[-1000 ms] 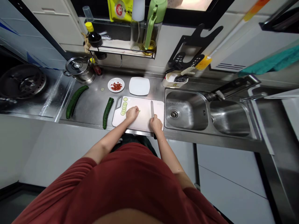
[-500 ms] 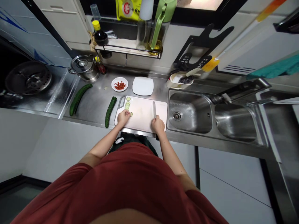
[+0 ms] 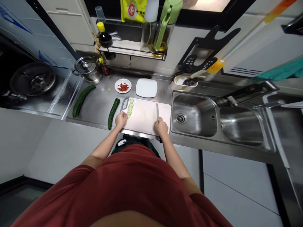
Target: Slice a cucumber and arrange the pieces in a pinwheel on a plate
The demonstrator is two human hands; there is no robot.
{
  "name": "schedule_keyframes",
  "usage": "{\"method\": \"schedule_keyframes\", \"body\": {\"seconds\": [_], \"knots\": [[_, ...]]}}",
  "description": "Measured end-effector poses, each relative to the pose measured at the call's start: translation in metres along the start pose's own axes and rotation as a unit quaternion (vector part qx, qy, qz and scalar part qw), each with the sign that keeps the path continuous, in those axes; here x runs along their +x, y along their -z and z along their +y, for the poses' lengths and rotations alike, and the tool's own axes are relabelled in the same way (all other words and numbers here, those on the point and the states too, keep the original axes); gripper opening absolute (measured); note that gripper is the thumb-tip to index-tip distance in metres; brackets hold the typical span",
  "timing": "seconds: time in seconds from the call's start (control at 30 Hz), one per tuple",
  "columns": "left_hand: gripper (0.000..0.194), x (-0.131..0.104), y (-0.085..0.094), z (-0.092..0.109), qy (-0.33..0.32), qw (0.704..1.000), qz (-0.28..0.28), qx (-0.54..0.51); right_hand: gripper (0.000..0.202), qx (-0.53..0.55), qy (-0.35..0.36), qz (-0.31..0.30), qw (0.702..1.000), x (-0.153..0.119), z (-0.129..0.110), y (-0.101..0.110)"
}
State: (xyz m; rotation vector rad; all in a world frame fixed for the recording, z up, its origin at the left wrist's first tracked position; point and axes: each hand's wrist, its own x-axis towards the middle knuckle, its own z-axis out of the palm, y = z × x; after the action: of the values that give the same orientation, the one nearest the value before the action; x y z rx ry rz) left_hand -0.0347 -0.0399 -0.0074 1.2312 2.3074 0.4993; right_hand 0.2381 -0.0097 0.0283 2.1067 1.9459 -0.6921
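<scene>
Cucumber slices (image 3: 130, 107) lie overlapping in a row near the left side of the white cutting board (image 3: 144, 118), with one slice set slightly apart at the top. My left hand (image 3: 121, 119) is at the row's lower end, fingers curled together, its fingertips at the lowest slice (image 3: 128, 116). In my right hand (image 3: 162, 126) is a knife (image 3: 157, 110), gripped by its handle, the blade pointing away from me over the board's right part. A cut length of cucumber (image 3: 114, 113) rests left of the board, and a longer whole cucumber (image 3: 82, 100) farther left.
Behind the board stand a plate of chopped red pieces (image 3: 123, 85) and a bare white square plate (image 3: 146, 88). A double sink (image 3: 195, 115) is on the right. A lidded pot (image 3: 87, 69) and a dark pan (image 3: 33, 78) stand left. Bottles line the wall shelf (image 3: 132, 51).
The loose slice beside my left fingers has moved left into the row's lower end. My left hand has shifted slightly left. My right hand still holds the knife in about the same place.
</scene>
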Motion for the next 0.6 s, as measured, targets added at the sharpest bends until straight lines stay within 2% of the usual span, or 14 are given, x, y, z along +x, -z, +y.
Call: {"method": "schedule_keyframes", "body": {"seconds": [0.17, 0.37, 0.5, 0.6], "knots": [[0.015, -0.001, -0.001, 0.000, -0.037, 0.999, 0.022, 0.033, 0.035, 0.002, -0.002, 0.003, 1.000, 0.002, 0.001, -0.002], [0.017, 0.007, 0.001, 0.004, -0.044, 0.998, 0.014, 0.051, 0.034, 0.005, 0.002, 0.003, 1.000, 0.003, 0.001, -0.002], [0.019, 0.030, 0.004, 0.020, -0.081, 0.996, 0.027, 0.030, 0.035, 0.007, 0.006, -0.001, 1.000, 0.003, 0.001, -0.001], [0.026, 0.055, 0.004, 0.036, -0.080, 0.996, 0.022, 0.044, 0.034, 0.006, 0.006, 0.000, 1.000, 0.003, 0.000, -0.001]]}}
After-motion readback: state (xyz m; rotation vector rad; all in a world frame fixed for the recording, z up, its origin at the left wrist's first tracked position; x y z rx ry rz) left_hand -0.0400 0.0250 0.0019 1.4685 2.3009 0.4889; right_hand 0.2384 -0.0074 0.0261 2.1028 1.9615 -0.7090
